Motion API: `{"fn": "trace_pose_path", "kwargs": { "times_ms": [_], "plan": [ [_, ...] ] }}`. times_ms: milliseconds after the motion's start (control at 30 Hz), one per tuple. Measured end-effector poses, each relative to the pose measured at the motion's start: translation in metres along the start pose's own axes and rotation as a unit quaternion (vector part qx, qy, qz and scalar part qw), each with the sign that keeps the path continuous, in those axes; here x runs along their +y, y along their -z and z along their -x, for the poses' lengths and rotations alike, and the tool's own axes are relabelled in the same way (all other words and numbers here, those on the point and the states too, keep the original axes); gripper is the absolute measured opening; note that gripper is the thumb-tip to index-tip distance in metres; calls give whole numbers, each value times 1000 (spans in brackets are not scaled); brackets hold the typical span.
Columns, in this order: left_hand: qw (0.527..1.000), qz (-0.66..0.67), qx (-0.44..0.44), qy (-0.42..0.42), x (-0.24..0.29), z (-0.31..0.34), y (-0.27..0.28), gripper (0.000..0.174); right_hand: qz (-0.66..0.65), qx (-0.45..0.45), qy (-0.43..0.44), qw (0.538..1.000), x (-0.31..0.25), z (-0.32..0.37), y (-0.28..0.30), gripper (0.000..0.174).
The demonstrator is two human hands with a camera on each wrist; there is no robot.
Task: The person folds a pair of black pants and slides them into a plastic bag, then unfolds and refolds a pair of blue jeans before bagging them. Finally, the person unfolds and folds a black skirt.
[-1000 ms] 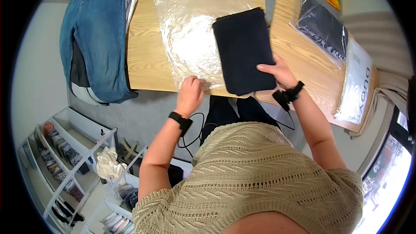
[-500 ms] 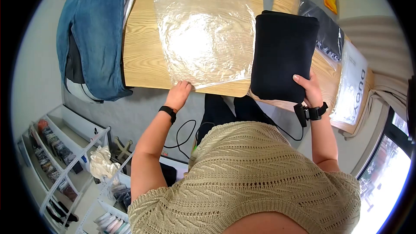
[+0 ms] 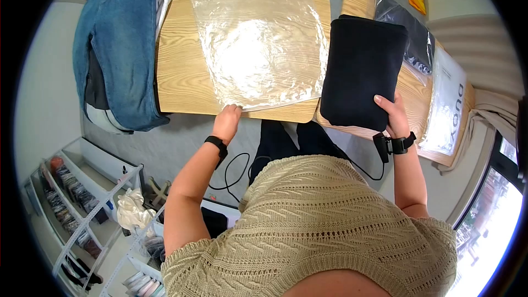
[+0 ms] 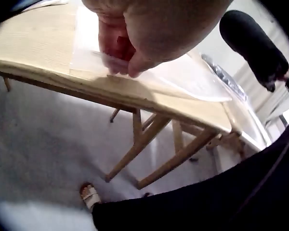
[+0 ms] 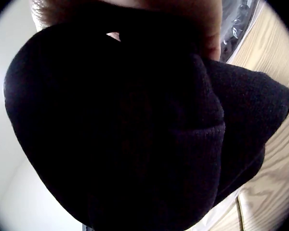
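A folded black garment point(image 3: 363, 71) is held up by my right hand point(image 3: 394, 114), thumb on top and fingers beneath, at the right of the head view. The right wrist view is mostly filled by this garment point(image 5: 149, 130). A clear plastic bag point(image 3: 261, 49) lies flat on the wooden table point(image 3: 181, 77). At the bag's near left corner my left hand point(image 3: 226, 124) pinches its edge; in the left wrist view the thumb and fingers of that hand point(image 4: 130, 38) meet on the plastic at the table edge.
Blue jeans point(image 3: 124, 49) and other clothes hang over the table's left side. On the second table point(image 3: 357, 0) at the right lie a bagged dark garment point(image 3: 404, 30) and a stack of printed clear bags point(image 3: 446, 104). A cable point(image 3: 225, 187) hangs below the left table.
The right hand has lifted the black garment off the plastic bag and moved it right, over the gap and second table. My left hand has shifted slightly left, now at the bag's corner.
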State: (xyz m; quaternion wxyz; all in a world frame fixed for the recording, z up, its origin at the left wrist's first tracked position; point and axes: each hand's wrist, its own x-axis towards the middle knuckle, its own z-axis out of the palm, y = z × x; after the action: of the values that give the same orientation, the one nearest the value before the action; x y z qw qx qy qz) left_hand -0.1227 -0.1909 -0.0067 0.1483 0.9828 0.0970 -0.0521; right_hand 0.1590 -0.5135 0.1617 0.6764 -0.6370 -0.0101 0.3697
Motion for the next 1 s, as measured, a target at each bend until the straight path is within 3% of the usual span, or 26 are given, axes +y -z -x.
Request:
{"fn": "trace_pose_path", "kwargs": {
  "times_ms": [67,133,300,400,467,567,700,767,800,867,967,1000],
  "plan": [
    [998,51,8,36,11,-11,2,11,-2,0,4,1000,-1,1,0,46],
    [985,126,92,69,25,-27,-1,6,-4,2,10,1000,-1,1,2,46],
    [986,121,70,87,52,-40,-14,8,-7,16,16,1000,-1,5,12,45],
    [975,185,79,90,49,-38,-24,10,-18,21,23,999,-5,9,15,46],
    [905,356,5,234,45,-40,-32,15,-15,26,16,999,-4,12,22,46],
    [874,408,11,264,45,-42,-26,19,-3,27,16,1000,-8,17,21,46],
    [879,400,-20,259,42,-45,-31,13,57,18,21,998,-7,21,27,46],
    [930,303,55,199,45,-46,-31,10,76,21,16,997,-4,21,31,47],
    [930,304,55,199,48,-46,-24,10,94,23,11,995,-3,22,32,48],
    [991,129,7,38,55,-45,-1,22,144,17,12,989,-8,25,25,49],
    [964,242,-48,102,56,-47,-5,27,222,9,30,975,-15,29,6,51],
    [964,242,-48,103,58,-48,-2,27,343,-20,123,931,-15,28,3,51]
  ]
}}
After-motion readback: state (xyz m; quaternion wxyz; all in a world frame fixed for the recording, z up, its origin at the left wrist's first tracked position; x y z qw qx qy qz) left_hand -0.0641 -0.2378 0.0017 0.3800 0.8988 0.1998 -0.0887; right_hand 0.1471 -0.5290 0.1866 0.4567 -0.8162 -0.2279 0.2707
